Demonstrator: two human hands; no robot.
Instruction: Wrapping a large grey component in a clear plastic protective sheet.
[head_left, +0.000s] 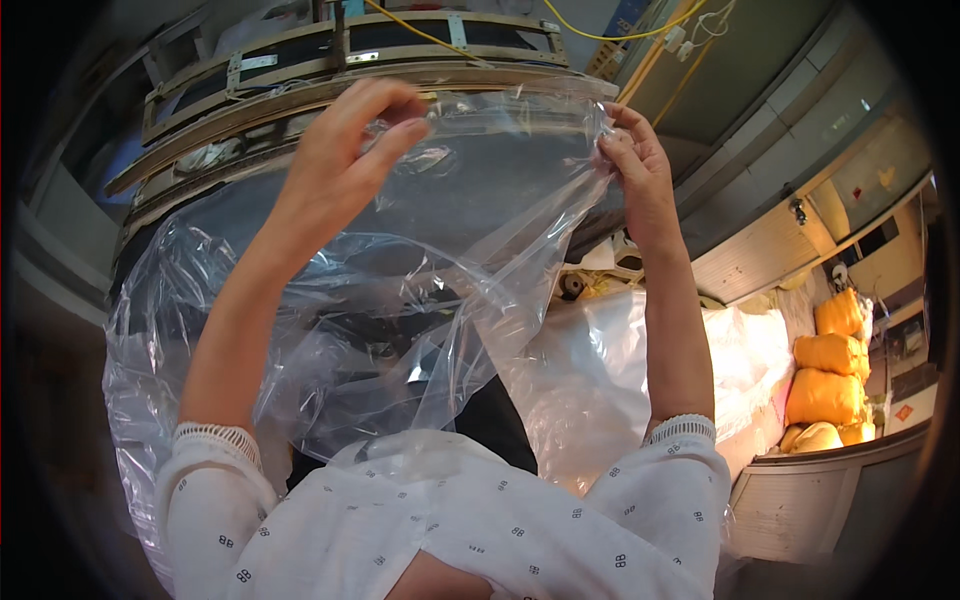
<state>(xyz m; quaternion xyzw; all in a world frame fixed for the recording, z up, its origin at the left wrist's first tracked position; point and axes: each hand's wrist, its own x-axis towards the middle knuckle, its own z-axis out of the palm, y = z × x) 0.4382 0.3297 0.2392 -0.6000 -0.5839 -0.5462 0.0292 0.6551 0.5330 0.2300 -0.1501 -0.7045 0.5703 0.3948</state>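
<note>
A large sheet of clear plastic film (330,270) spreads over the dark work surface and hangs down over my lap on the left. My right hand (638,165) pinches its far right corner between thumb and fingers, drawing the film into folds that run down toward the middle. Above the film, farther left, is my left hand (350,150). Its fingers curve, with a gap between them and the thumb, and nothing shows in it. The film's lower end lies bunched in front of my shirt.
A wooden frame with metal brackets (300,55) runs along the far edge. Yellow cables (640,35) hang behind it. Stacked yellow bundles (828,395) are at the right, near a pale sliding door (755,250). White sheeting (740,350) covers part of the right side.
</note>
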